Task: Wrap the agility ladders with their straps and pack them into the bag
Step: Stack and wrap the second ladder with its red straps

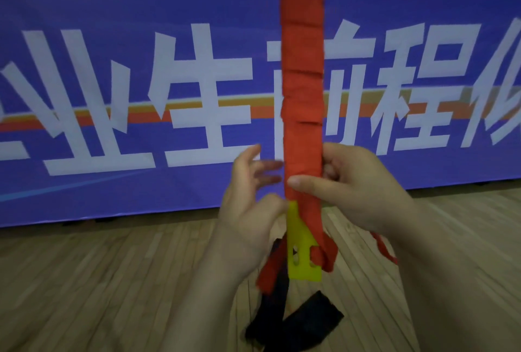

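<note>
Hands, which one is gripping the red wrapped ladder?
The right hand: its thumb crosses the front of the red wrapped ladder, fingers curled behind. The left hand sits beside it with fingers spread loose.

Woven cloth, smooth plastic and sheened wood.

The red strap (303,84) wound up the bundle is matt woven webbing, slightly creased at each turn. At 6 o'clock below it, the yellow rung (300,241) is smooth, faintly glossy plastic. The black strap (307,320) lower down is matt cloth. The floor (98,281) is wood planks with a soft sheen, and the blue banner (112,13) at 12 o'clock looks matt.
</note>
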A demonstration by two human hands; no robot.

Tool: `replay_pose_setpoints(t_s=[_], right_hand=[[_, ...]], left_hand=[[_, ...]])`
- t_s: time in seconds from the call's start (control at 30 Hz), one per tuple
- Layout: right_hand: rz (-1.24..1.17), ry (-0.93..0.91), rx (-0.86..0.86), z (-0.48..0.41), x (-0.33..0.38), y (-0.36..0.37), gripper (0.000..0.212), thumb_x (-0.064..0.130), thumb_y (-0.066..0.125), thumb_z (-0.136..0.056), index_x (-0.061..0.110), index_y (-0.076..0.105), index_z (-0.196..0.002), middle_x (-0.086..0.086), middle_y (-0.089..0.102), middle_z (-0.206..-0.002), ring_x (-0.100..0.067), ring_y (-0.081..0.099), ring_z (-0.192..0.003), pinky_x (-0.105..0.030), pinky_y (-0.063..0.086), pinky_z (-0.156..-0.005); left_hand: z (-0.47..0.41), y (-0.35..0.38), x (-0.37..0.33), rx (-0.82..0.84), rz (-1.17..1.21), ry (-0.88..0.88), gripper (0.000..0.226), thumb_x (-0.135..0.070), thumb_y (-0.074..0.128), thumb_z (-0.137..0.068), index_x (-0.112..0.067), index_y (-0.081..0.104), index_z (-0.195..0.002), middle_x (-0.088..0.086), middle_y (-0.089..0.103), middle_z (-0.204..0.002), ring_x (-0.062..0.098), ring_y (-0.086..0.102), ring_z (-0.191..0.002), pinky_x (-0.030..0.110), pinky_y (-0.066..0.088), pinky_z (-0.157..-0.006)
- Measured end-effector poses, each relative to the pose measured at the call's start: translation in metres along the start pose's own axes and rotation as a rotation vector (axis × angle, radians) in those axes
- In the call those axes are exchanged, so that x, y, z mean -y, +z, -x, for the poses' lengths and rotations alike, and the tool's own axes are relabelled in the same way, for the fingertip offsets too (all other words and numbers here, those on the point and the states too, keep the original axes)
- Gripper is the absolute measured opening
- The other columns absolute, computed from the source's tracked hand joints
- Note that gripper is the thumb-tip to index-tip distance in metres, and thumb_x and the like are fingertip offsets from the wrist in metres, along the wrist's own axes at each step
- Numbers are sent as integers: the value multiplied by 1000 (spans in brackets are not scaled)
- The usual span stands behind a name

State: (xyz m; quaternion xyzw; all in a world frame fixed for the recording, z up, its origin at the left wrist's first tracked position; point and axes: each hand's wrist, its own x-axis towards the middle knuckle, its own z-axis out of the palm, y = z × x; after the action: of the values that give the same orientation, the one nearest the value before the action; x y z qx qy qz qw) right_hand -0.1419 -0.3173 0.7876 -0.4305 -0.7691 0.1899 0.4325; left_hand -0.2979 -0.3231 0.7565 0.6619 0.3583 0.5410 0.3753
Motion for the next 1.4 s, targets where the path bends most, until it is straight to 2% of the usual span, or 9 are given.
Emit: replay_pose_setpoints(t_s=[0.2,0.5,0.6,0.77,0.87,0.97,1.07,1.27,1.4], right_hand=[[467,-17,78,6,18,19,25,38,58,-84,23,42,-74,6,52,-61,-14,54,-61,-32,45,-55],[97,185,395,12,-2,13,35,38,49,-95,20,60,-66,8,56,-55,-6,52,-53,-30,46,-61],[-159,248,427,11,-15,20,37,46,57,-87,14,57,-67,6,38,-49,-12,35,-48,-31,34,-51],[-381,209,539,14,-13,42,33,52,65,-71,26,53,-57,4,29,-50,-8,24,-44,-23,16,-44],[-461,160,402,16,-11,46,37,41,69,-80,23,61,-49,7,46,-41,-5,39,-38,-18,28,-43],[60,78,134,17,-11,48,50,53,55,-84,14,52,-53,-3,48,-47,-18,43,-43,-35,36,-48],[365,23,86,18,0,45,42,45,47,-85,22,37,-52,4,40,-47,-12,38,-44,-26,26,-46],[81,108,266,25,2,32,33,46,50,-89,21,60,-70,-1,64,-62,-9,61,-54,-32,55,-61],[-51,134,305,25,-8,30,31,34,46,-96,16,61,-75,1,62,-57,-9,59,-52,-28,51,-58]], left_hand=[[-32,20,-8,-313,114,-37,34,-20,72,-79,-28,45,-98,-1,55,-77,10,59,-63,24,49,-57],[-32,1,5,-301,125,-41,26,-8,59,-82,-31,49,-89,-3,44,-67,6,42,-52,20,39,-50],[-33,-2,5,-159,443,-104,33,-4,53,-75,-20,52,-103,-1,41,-64,11,38,-51,24,36,-47],[-33,-4,2,410,1076,-101,50,-18,68,-67,-7,52,-113,-3,41,-59,7,40,-44,20,31,-42],[-34,-4,-7,203,781,-135,38,-38,62,-81,-12,60,-109,-2,53,-68,10,53,-54,25,47,-53],[-27,-1,-9,-159,234,-99,27,-30,69,-80,-24,58,-105,-8,65,-73,10,64,-68,26,53,-62],[-19,9,-2,-204,10,-39,43,-29,78,-72,-39,47,-100,-12,59,-81,2,60,-71,15,49,-60],[-22,3,-2,-278,155,-88,27,-2,50,-85,-30,49,-84,1,42,-66,12,40,-54,30,38,-53],[-26,-7,-2,-274,211,-78,35,4,45,-84,-29,54,-93,-5,44,-64,9,40,-51,27,39,-53]])
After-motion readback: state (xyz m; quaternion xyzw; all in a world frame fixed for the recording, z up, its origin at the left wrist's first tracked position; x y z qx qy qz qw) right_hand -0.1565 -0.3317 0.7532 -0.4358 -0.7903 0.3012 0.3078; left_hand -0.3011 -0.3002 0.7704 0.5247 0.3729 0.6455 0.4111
